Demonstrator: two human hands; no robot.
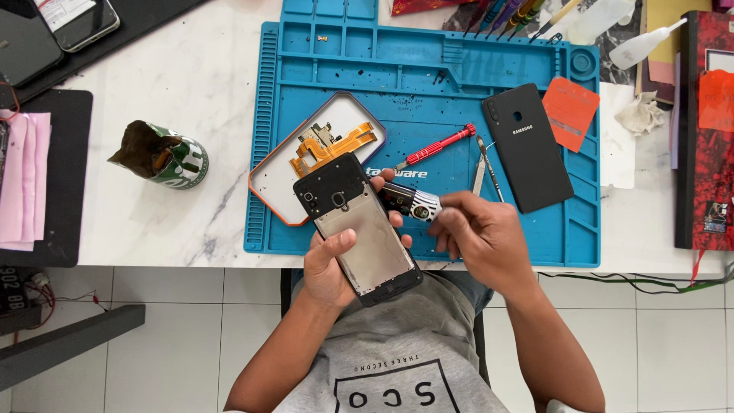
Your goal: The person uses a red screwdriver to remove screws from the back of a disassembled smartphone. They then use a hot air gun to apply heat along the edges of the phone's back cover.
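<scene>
Setting: white marble-look desk [191,84] over a pale tiled floor, a blue silicone work mat [428,69] spread across its middle.
Left hand: the left hand [330,264] is closed around an opened phone frame [359,229], thumb lying across its bare metal inner face, fingers wrapped behind its right edge; the frame tilts over the desk's near edge, above the person's lap.
Right hand: the right hand [482,233] pinches the end of a short black-and-white tool [409,201], its tip touching the frame's upper right edge.
On the mat: a grey tray with an orange rim [267,180] holds a circuit board with an orange flex cable [330,144], just behind the frame; a red screwdriver [436,146] and metal tweezers [483,167] lie near the right hand.
Further right: a black phone back cover [527,149] rests on the mat, touching an orange card [571,112].
Desk's left side: a crumpled green can [164,157] stands well apart from the mat; pink cloths [23,180] lie on a dark pad at the edge.
Top edge: squeeze bottles [638,46] and tool handles, partly cut off.
</scene>
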